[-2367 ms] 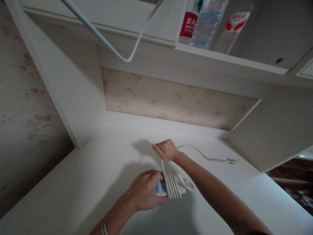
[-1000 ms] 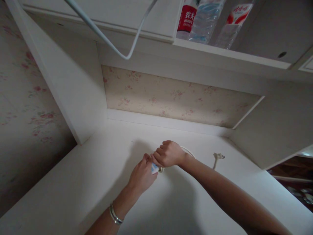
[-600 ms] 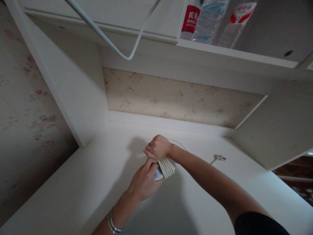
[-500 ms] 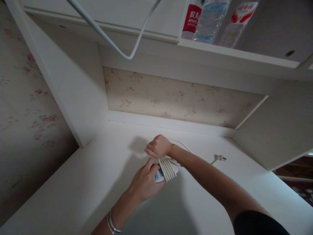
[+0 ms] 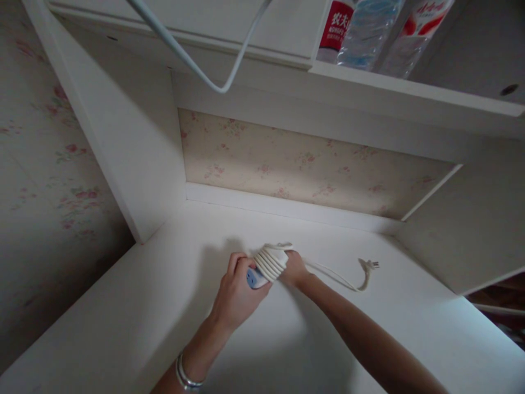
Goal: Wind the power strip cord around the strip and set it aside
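A white and blue power strip (image 5: 255, 278) is gripped at its near left end by my left hand (image 5: 240, 287), thumb and fingers closed round it. Several turns of white cord (image 5: 270, 264) wrap the strip's middle. My right hand (image 5: 293, 268) is at the far right end of the strip, partly behind it, so its fingertips are hidden. The loose cord leads out from this hand and trails right across the white desktop (image 5: 172, 306). At its end a plug (image 5: 372, 265) lies on the surface, prongs pointing right.
Above the desk, a shelf (image 5: 410, 90) holds several plastic bottles (image 5: 369, 33). A pale cable (image 5: 197, 68) hangs in a loop at the top. White side panels stand left and right, with flowered wallpaper (image 5: 287, 158) at the back.
My right hand has gone from above the power strip, in a fist, round to its right and behind it. The strip has shifted slightly up and left, and the trailing cord lies differently.
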`<state>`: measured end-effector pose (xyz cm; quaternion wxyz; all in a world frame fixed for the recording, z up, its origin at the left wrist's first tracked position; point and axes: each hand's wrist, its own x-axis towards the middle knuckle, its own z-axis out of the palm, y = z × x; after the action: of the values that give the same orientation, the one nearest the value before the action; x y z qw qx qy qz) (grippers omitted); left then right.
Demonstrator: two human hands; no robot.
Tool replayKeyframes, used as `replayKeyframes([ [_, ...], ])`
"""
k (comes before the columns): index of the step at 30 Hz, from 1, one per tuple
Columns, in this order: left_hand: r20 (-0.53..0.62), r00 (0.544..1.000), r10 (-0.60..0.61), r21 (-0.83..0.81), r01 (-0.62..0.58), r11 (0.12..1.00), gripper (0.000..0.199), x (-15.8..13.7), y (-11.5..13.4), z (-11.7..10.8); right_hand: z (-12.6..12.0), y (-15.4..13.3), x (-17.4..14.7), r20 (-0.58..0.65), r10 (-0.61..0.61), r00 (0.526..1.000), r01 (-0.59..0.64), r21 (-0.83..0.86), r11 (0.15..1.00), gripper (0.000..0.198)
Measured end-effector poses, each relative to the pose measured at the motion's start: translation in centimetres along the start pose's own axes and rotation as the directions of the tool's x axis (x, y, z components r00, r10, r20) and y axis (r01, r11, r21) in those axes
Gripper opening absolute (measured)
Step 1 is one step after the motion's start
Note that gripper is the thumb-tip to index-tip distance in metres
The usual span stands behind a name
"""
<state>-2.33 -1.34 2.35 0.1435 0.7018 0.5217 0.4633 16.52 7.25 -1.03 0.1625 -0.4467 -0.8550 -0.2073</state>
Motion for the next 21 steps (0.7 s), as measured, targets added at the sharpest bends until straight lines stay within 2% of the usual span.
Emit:
replayKeyframes([
  [3, -0.129, 0.989, -0.077, 0.086, 0.088, 0.992, 0.031, 0.8, -0.9, -0.5, -1.0, -0.4, -2.5, 0.084, -0.011, 0.996, 0.008, 0.025, 1.0, 0.04],
  [5, -0.165, 0.979, -0.119, 0.114, 0.139, 0.984, 0.032, 1.2, -1.4, -0.7, -1.7, -0.8, -4.1, 0.121, 0.036, 0.992, -0.039, 0.025, 0.999, 0.04],
  [8, -0.171, 0.966, -0.193, 0.084, 0.21, 0.974, 0.031, 1.4, -2.0, -0.4, -2.4, -1.6, -6.1, 0.069, 0.13, 0.989, -0.131, 0.018, 0.991, 0.041],
  [11, -0.167, 0.94, -0.297, -0.044, 0.294, 0.955, 0.032, 1.3, -2.4, 0.2, -2.8, -2.3, -7.3, -0.026, 0.209, 0.978, -0.209, 0.028, 0.978, 0.043],
  [12, -0.137, 0.928, -0.348, -0.113, 0.334, 0.936, 0.034, 1.3, -2.5, 0.3, -2.9, -2.3, -7.6, -0.05, 0.226, 0.973, -0.225, 0.026, 0.974, 0.042],
  [14, -0.007, 0.895, -0.446, -0.256, 0.429, 0.866, 0.041, 1.3, -2.7, 0.5, -3.1, -2.0, -7.8, -0.086, 0.242, 0.967, -0.241, 0.014, 0.97, 0.041],
  [17, 0.191, 0.853, -0.486, -0.372, 0.521, 0.768, 0.051, 1.3, -2.8, 0.5, -3.7, -0.8, -7.9, -0.13, 0.228, 0.965, -0.231, -0.007, 0.973, 0.041],
  [21, 0.233, 0.865, -0.444, -0.335, 0.5, 0.799, 0.057, 1.3, -3.1, 1.2, -4.6, 0.9, -7.7, -0.184, 0.207, 0.961, -0.216, -0.032, 0.976, 0.041],
])
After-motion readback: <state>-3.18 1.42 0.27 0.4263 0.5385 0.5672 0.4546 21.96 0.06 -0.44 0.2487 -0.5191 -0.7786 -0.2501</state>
